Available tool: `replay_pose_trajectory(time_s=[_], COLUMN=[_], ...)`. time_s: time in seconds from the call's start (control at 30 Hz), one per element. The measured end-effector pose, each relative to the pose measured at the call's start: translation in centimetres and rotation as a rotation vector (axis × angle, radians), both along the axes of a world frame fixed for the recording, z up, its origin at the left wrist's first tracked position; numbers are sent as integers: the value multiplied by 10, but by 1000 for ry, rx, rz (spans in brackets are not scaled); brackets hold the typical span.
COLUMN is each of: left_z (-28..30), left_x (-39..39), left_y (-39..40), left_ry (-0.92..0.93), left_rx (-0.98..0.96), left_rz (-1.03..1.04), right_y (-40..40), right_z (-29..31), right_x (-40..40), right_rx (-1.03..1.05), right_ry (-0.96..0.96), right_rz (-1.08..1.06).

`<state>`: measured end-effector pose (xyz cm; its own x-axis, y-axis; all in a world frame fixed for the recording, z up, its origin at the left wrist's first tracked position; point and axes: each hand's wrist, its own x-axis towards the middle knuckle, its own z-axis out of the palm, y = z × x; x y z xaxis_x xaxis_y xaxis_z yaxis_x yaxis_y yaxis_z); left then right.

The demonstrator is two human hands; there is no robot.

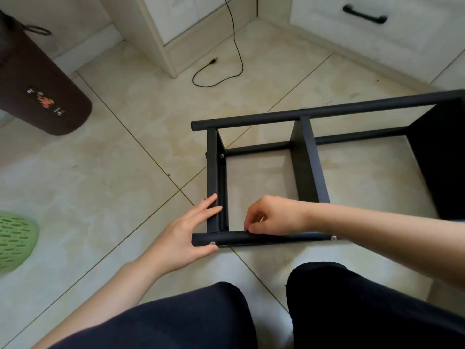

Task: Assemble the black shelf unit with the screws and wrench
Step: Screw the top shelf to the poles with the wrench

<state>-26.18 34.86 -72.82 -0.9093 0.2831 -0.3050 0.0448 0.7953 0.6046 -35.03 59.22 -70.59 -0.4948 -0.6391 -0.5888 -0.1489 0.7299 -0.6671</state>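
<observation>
Right now the right hand (273, 216) curls its fingers down onto the near tube (264, 238) of the black shelf unit (305, 162), fingertips pinched together as if on something small; whether that is a screw or the wrench I cannot tell. The left hand (187, 229) is spread flat, fingers straight against the end shelf panel (213, 177), thumb under the near tube beside a screw head (212, 243).

The shelf unit lies on its side on the tiled floor (125, 172), just beyond the person's knees.

Risk, as I judge it: the left hand only braces, so a hard turn could roll the near tube and cross-thread the fastener, or a dropped screw could skitter off across the floor.

Counted on the shelf unit: three long tubes visible, three panels, and four silver screw heads. Left of it sit one brown bag (42, 84) and one green basket (15, 240); beyond it, one black cable (236, 51).
</observation>
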Motion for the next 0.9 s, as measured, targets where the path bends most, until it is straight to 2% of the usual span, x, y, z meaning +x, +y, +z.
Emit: replay_pose_trajectory(time_s=[0.13,0.3,0.43,0.53,0.63,0.8,0.9], left_z=[-1,-5,-11,-13,-8,-5,-7], left_x=[14,35,50,52,43,25,18], left_y=[7,25,43,63,81,96,94], left_ry=[-24,-104,-260,-386,-426,-389,-353], left_rx=[88,324,473,702,959,1027,1023], left_rz=[176,640,941,1019,1112,1321,1342], right_y=[17,43,60,67,69,69,70], right_z=[13,16,15,12,11,10,12], right_x=[15,35,45,46,51,46,41], right_rx=[103,227,190,188,194,173,139], right_ry=[148,326,430,525,560,556,545], right_rz=[126,204,239,253,245,220,192])
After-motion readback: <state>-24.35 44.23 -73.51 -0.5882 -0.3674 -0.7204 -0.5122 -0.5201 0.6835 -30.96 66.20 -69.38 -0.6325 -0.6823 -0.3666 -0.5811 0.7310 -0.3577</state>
